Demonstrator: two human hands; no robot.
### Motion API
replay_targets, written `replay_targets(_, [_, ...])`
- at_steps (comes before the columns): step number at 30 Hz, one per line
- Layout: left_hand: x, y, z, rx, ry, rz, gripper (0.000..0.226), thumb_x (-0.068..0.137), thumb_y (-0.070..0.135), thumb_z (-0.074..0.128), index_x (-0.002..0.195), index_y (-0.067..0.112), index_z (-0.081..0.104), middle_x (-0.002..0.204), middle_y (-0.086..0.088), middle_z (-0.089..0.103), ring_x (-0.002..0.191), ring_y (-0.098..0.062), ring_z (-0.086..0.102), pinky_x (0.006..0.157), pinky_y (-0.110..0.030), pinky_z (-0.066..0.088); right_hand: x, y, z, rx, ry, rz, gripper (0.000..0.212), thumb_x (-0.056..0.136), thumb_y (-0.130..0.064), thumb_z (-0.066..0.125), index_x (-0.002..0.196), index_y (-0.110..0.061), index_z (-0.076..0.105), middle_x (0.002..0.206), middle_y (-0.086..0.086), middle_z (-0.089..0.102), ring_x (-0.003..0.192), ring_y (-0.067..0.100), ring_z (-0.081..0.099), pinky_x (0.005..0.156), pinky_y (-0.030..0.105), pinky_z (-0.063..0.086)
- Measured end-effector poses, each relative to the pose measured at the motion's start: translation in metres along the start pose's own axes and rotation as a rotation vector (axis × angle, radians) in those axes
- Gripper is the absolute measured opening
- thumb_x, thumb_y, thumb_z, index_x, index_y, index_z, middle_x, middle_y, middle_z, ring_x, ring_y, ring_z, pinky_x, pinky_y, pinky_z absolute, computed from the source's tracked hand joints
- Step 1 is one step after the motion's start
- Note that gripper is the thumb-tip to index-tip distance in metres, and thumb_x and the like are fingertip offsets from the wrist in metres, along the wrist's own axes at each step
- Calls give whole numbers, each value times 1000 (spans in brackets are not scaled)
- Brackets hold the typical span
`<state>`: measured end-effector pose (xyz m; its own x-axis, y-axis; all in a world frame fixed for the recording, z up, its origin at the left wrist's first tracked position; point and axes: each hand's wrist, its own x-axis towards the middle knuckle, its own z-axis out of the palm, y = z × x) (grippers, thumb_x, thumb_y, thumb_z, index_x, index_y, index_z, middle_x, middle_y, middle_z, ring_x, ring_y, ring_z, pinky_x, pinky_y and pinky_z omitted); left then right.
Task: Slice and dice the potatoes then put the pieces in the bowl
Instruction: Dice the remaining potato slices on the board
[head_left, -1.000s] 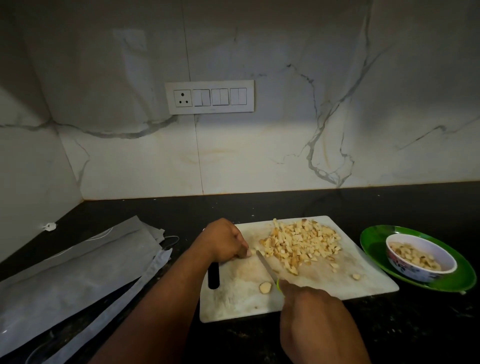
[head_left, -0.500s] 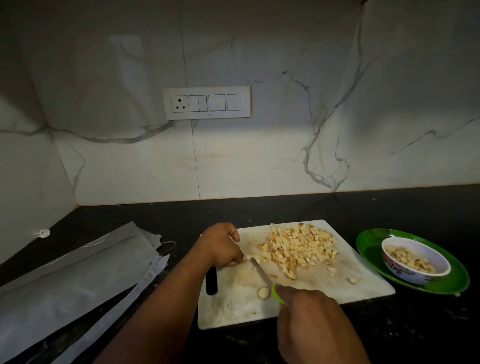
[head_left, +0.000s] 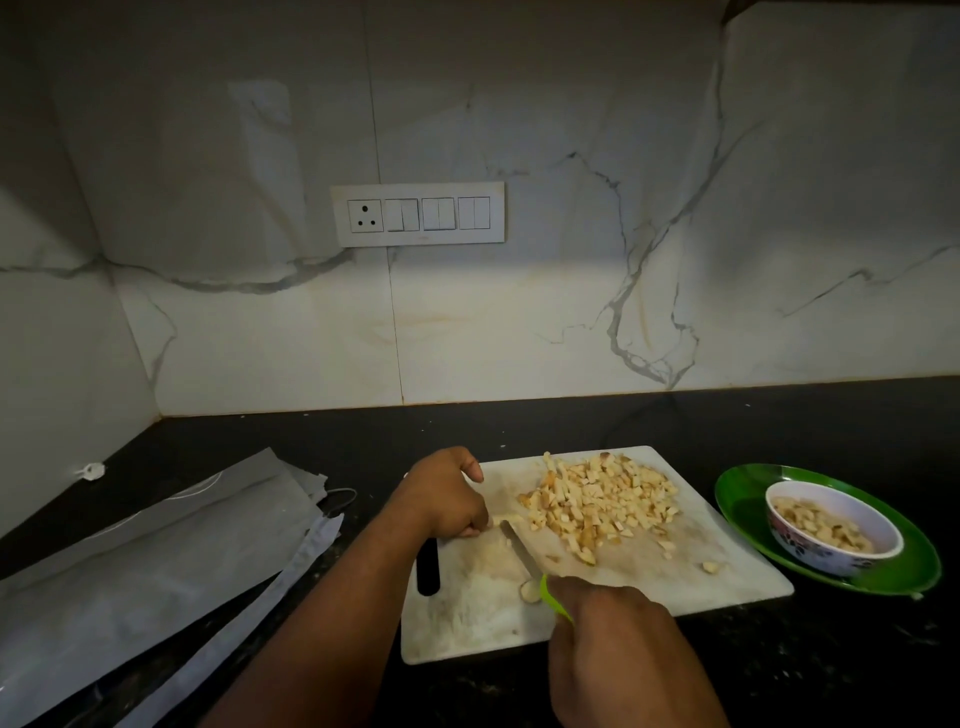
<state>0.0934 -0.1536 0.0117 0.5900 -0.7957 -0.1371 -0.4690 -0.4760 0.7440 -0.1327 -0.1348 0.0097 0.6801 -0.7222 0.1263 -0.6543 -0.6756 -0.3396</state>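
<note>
Little has shifted since half a second ago: our left hand (head_left: 447, 499) still sits curled at the near left of the white rectangular plastic cutting board (head_left: 737, 566), and our right hand (head_left: 618, 639) still holds the knife at the same slant.

We see our left fingers (head_left: 475, 527) bent down onto a small pale strip of potato (head_left: 506, 518), pinning it to the board just beside the blade tip. Our right fingers are wrapped round the lime-green handle of the small steel-bladed knife (head_left: 519, 551), whose blade runs from the handle up and left toward the strip.

A heap of pale yellow diced potato pieces (head_left: 597, 499), some with brown skin edges, lies on the far half of the board, with a few cubes strayed to the right. One rounded potato end piece (head_left: 530, 590) lies against the blade's heel, touching the handle. More dice sit in the white flower-patterned bowl (head_left: 836, 525), which stands on a round green plastic plate (head_left: 748, 499) on the black worktop (head_left: 519, 426), just right of the board.

Most of the handle is hidden in our right fist. Our left hand covers much of the strip, so we cannot tell its length. Dim light blurs the bowl's pattern. The board's dark handle slot (head_left: 427, 569) is partly covered by our left wrist.
</note>
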Motion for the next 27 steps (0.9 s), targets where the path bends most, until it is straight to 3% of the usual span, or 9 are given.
replay_targets(8, [-4,-1,-2,27,1,22,47,76,-2,85,104,27,61,94,-7,74,71,-17,73,74,-35,65,15,-15,9,-11,74,-14,40,96,-29,44,134,-30,54,119,-5,65,110,17,61,92,27,48])
replay_targets(16, [2,-5,-3,64,-11,59,46,77,0,84,105,28,61,87,-8,76,67,-18,72,71,-36,63,-2,-2,-4,35,6,-2,44,97,-39,46,140,-46,45,130,-9,61,124,11,54,102,21,39])
replay_targets(22, [2,-7,-3,50,-17,64,51,76,-2,80,112,30,63,100,-7,73,85,-22,74,78,-38,63,14,-11,7,36,112,-17,38,96,-32,45,132,-30,56,117,-5,67,109,16,62,94,27,48])
replay_targets(27, [3,-7,-5,50,-18,74,49,75,-2,78,110,29,62,95,-6,74,72,-16,68,73,-33,60,18,-8,10,70,151,-13,40,95,-35,44,134,-33,54,114,-6,68,105,14,63,91,27,50])
